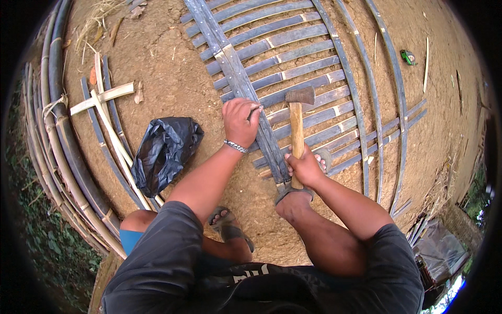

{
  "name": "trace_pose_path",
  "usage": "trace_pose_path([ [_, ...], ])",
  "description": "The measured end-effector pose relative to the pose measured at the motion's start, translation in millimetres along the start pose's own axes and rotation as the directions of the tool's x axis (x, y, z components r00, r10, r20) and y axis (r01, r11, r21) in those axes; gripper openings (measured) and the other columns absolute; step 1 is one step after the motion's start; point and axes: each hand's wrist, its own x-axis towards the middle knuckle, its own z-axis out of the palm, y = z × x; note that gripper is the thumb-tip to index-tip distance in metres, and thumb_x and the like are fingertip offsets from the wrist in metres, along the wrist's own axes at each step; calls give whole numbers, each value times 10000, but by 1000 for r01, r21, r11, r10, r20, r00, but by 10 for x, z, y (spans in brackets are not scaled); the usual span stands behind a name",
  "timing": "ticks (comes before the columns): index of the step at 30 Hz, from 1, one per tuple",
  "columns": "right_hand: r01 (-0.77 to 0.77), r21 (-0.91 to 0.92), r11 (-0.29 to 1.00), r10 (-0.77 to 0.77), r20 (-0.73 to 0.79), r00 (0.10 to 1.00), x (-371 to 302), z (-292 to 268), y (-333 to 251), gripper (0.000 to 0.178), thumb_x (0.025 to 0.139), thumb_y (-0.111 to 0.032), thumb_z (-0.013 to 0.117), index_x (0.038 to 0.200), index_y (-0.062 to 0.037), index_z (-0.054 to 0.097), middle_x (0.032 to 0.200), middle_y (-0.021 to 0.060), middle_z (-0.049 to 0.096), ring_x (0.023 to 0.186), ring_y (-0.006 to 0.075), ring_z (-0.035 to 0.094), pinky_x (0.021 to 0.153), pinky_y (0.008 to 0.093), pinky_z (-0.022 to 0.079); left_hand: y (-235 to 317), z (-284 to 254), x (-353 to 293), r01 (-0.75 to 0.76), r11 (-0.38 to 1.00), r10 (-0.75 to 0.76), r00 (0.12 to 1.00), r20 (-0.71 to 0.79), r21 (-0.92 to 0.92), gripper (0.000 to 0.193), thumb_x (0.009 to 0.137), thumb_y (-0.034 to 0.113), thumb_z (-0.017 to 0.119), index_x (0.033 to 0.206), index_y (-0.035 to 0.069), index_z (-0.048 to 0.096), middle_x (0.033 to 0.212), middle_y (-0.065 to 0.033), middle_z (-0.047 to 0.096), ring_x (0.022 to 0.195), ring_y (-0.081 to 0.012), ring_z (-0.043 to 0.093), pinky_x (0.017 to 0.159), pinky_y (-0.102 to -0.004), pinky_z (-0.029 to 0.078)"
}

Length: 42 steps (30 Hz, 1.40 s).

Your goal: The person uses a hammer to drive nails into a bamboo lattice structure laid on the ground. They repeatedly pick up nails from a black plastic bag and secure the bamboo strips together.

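A: Here we go! Person's right hand (305,166) is wrapped round the hatchet (296,123), low on the handle, head up over the slats (282,76), just beside the wide strip (235,73).

B: Why grip so low?

A: Prob. for reach: low hold, more leverage w/ that head. Left hand (241,121) now, pls?

B: At the strip's edge, fingers curled in, thumb up by the forefinger. Sth. dark near the tip, but can't tell if it's pinched or what it is.

A: So the hand's there to steady the strip?

B: Poss.! Strip lies lengthwise over the slats' left ends, prob. b/c it ties them in a row. Right foot (295,203) is down at the strip's near end, maybe as a brace; can't tell if it's bearing on it.

A: And the black bag (166,152)?

B: On the dirt, left of the strip; prob. put there for easy reach. Small green item (408,57), far right, well apart, prob. out of the way.
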Motion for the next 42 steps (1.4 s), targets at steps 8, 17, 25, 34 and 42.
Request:
trace_pose_path([
  [8,39,31,999,-38,-31,999,25,53,102,313,972,-44,670,1205,-52,462,821,41,563,607,126,553,540,299,493,37,71,541,-23,933,-64,972,-228,-360,138,913,30,659,1040,71,622,1097,-110,721,1112,-322,680,1130,-539,412],
  [17,-28,237,971,16,49,999,-7,-92,22,294,959,-22,670,1187,-33,485,802,41,573,585,120,555,510,295,469,132,508,137,-219,941,294,906,305,-258,152,844,60,689,958,43,590,963,-139,670,949,-337,641,884,-444,493],
  [25,-25,189,982,22,22,1000,-85,-137,-22,271,977,-44,655,1192,-29,491,776,47,585,551,123,546,492,286,458,169,525,115,-236,962,273,872,407,-139,197,771,87,717,923,47,599,963,-144,672,982,-344,643,881,-453,492],
  [34,118,113,987,-118,-9,993,-106,-237,-265,274,993,-80,647,1211,0,501,794,40,568,584,117,561,511,285,469,210,427,167,-208,953,258,939,228,-221,142,824,84,720,938,66,636,975,-104,677,991,-308,640,898,-434,494],
  [42,212,133,968,-209,-30,977,-92,-134,-404,285,998,-100,655,1220,-5,504,804,34,571,596,106,562,526,280,474,209,396,-80,-49,982,57,998,39,-185,120,842,37,726,914,40,630,963,-130,672,930,-333,639,838,-430,511],
])
